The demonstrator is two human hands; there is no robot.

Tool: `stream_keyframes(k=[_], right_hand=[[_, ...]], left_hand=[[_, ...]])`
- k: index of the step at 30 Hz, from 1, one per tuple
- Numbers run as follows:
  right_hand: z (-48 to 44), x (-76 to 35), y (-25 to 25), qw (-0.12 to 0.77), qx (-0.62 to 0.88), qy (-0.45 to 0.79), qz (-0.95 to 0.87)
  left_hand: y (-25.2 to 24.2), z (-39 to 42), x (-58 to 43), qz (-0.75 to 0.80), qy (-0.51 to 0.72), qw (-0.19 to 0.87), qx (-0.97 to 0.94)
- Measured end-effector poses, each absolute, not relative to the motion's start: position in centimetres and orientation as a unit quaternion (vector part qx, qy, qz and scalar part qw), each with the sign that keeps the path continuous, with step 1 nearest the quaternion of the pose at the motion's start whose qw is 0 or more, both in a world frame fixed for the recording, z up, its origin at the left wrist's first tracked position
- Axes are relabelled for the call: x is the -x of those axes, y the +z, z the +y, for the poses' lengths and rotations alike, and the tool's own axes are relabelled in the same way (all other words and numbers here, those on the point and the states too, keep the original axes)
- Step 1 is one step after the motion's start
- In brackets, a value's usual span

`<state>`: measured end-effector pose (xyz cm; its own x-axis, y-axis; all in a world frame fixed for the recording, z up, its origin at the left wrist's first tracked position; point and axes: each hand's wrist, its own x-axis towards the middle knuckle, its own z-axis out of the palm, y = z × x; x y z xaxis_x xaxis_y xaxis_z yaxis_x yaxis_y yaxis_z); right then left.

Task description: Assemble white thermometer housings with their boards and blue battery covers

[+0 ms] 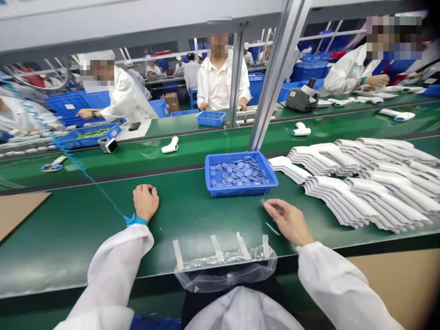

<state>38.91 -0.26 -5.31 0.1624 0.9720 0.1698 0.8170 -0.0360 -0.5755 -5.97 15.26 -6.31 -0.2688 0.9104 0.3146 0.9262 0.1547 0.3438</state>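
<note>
The person's left hand (145, 202) rests curled on the green conveyor belt (85, 238), showing nothing in its grip, with a blue wrist strap (136, 221) around the wrist. The right hand (287, 222) hovers near the front edge of the belt, just below a blue tray (240, 191) of small blue parts (237, 173). Its fingers are drawn into a narrow pinch, though I can't tell whether they hold anything. Stacks of white moulded housings (343, 201) lie to its right.

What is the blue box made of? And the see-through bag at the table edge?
The blue tray looks like hard molded plastic: bright, smooth, slightly shiny, with stiff straight walls. The clear bag looks like thin plastic film, since it is see-through, glossy and crinkled.
</note>
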Motion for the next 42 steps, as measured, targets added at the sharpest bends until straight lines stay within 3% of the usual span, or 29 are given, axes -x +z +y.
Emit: stream_keyframes(k=[8,13,19,23,28,32,37,42], right_hand=[[-3.2,-39.6,-4.8,0.211,0.618,0.11,-0.749],[-2.9,-39.7,-4.7,0.16,0.631,0.08,-0.755],[-3.8,-39.6,-4.7,0.137,0.67,0.06,-0.728],[-4.4,-39.5,-4.4,0.119,0.672,0.069,-0.728],[-5.9,-39.0,-2.7,0.133,0.68,0.08,-0.717],[-10.2,-36.3,-3.1,0.124,0.597,0.176,-0.773],[-14.6,-27.7,-8.3,0.048,0.481,0.33,-0.811],[-11.2,-22.0,-11.9,0.084,0.488,0.368,-0.787]], left_hand=[[-6.0,5.2,8.2,-0.719,-0.28,0.009,0.635],[-5.8,-4.6,3.0,-0.637,-0.288,0.027,0.714],[-11.8,-16.4,-6.4,-0.426,-0.083,-0.014,0.901],[-15.4,-15.9,-9.4,-0.439,0.062,-0.003,0.897],[-14.6,-15.6,-10.0,-0.37,0.16,-0.006,0.915],[-12.6,-17.7,-9.6,-0.317,0.171,-0.013,0.933],[-10.5,-18.9,-9.2,-0.303,0.175,-0.052,0.935],[-6.7,-19.1,-8.0,-0.34,0.113,-0.124,0.925]])
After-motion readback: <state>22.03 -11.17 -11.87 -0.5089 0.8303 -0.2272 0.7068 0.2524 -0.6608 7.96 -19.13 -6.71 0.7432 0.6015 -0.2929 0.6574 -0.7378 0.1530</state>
